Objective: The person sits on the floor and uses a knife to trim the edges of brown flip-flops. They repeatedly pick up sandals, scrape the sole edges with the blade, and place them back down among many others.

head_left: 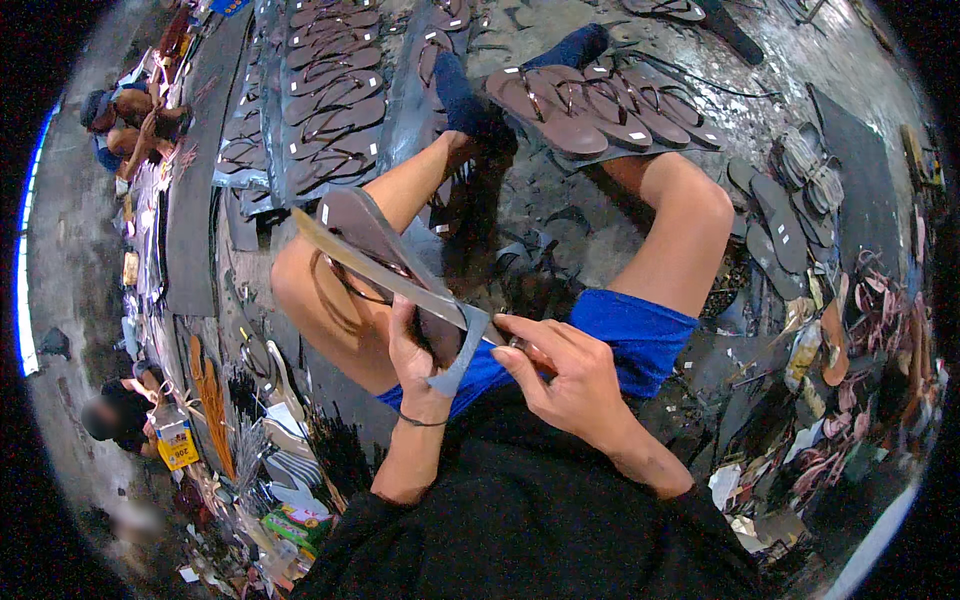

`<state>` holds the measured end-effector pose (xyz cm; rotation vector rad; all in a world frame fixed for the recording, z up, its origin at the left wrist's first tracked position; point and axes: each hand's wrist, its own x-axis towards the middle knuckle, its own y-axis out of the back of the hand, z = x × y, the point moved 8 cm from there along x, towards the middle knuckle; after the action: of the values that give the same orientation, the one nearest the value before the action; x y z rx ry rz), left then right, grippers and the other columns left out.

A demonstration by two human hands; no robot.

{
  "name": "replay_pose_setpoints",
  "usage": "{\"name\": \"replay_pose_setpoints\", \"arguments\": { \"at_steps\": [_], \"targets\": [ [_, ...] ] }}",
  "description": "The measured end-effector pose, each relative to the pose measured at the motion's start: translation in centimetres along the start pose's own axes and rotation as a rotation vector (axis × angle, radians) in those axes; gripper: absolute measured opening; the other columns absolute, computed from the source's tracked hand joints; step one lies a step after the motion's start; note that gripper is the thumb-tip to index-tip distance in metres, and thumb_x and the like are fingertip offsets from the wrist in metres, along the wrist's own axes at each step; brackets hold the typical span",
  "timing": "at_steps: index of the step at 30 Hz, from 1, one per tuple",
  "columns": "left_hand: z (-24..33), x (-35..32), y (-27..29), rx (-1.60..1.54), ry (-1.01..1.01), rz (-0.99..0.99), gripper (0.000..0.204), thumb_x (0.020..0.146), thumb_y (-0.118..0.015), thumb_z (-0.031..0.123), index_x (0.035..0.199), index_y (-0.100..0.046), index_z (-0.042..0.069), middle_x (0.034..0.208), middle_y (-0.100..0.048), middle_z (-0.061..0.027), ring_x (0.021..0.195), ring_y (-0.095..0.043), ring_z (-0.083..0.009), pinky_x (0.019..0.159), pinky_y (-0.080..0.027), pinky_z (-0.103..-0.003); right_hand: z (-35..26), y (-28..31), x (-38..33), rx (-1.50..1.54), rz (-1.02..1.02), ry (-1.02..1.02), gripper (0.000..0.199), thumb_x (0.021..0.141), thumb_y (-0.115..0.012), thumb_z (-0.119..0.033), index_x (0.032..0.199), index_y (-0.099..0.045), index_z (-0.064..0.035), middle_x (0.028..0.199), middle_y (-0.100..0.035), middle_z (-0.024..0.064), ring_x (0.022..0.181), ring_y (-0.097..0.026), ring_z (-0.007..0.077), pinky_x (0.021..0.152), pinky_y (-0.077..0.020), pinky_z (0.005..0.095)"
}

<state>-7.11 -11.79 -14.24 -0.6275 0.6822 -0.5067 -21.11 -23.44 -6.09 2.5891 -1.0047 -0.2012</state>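
The left hand (412, 358) pinches one end of a brown sandal (362, 218) above the inner edge of the left leg (325, 310) — the right hand (565, 370) has its fingers (532, 330) pinching a long knife (362, 264).

A: "What sort of place is it?"
B: "Footwear workshop. Rows of brown flip-flops (335, 100), much alike, lie on bluish sheeting (402, 130); pinkish strips (885, 315) + misc. scraps (805, 355) heap up at R."
A: "Any tools, etc.?"
B: "Yep: the person's right hand (565, 375) has a long knife (380, 268) w/ its blade along a held flip-flop (372, 228), bluish-grey trimming (468, 350) at the sole's edge."
A: "Anyone else?"
B: "At least two ppl. (130, 125), low down at far L."
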Motion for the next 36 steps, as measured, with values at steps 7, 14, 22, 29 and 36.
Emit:
{"name": "replay_pose_setpoints", "arguments": {
  "at_steps": [7, 14, 22, 29, 36],
  "targets": [
    [-1.5, -0.5, -0.1, 0.557, -0.028, 0.182, 0.039, 0.100, -0.045, 0.030, 0.125, -0.049, 0.001, 0.114, -0.059, -0.0058, 0.102, -0.058, -0.0175, 0.091, -0.047, -0.034, 5.7, -3.4, 3.7, 0.449, -0.404, -0.361, 0.030, 0.089, -0.065, -0.032, 0.101, -0.066, -0.0047, 0.073, -0.066, 0.0043, 0.063, -0.058, 0.0125, 0.056, -0.0480, 0.0319],
    [-7.6, 14.0, -7.6, 0.180, 0.243, -0.137, 0.059, 0.092, -0.058, 0.042, 0.133, -0.040, 0.004, 0.131, -0.047, -0.0131, 0.118, -0.049, -0.0276, 0.102, -0.039, -0.045, 6.4, 8.1, 13.6, 1.100, 0.269, -0.232, 0.031, 0.088, -0.068, -0.035, 0.094, -0.064, -0.0043, 0.085, -0.066, 0.0031, 0.069, -0.057, 0.0084, 0.056, -0.0475, 0.0264],
    [-12.3, 20.7, -11.3, 0.189, 0.590, -0.173, 0.019, 0.085, -0.063, 0.014, 0.102, -0.063, 0.004, 0.098, -0.067, -0.0100, 0.090, -0.064, -0.0249, 0.081, -0.055, -0.043, 11.9, 8.5, 4.8, 0.416, 0.421, -0.297, 0.039, 0.094, -0.054, -0.016, 0.126, -0.042, 0.0003, 0.087, -0.059, 0.0046, 0.064, -0.055, 0.0089, 0.056, -0.0469, 0.0248],
    [-2.9, 22.0, -5.4, 0.720, 0.342, 0.033, 0.033, 0.089, -0.061, 0.038, 0.105, -0.061, 0.009, 0.097, -0.066, -0.0048, 0.087, -0.063, -0.0176, 0.064, -0.056, -0.035, 11.2, -0.1, 0.7, 0.320, 0.063, -0.463, 0.038, 0.095, -0.052, -0.024, 0.123, -0.042, 0.0008, 0.079, -0.062, 0.0197, 0.072, -0.064, 0.0335, 0.066, -0.0496, 0.0408],
    [-2.6, 21.1, -7.5, 0.788, 0.364, -0.059, 0.033, 0.092, -0.058, 0.036, 0.111, -0.057, 0.009, 0.099, -0.065, -0.0031, 0.082, -0.064, -0.0148, 0.058, -0.056, -0.030, 12.5, -1.8, 3.9, 0.270, -0.001, -0.376, 0.024, 0.095, -0.051, -0.023, 0.099, -0.042, -0.0012, 0.066, -0.060, 0.0191, 0.064, -0.061, 0.0408, 0.056, -0.0456, 0.0463]
  ]
}}
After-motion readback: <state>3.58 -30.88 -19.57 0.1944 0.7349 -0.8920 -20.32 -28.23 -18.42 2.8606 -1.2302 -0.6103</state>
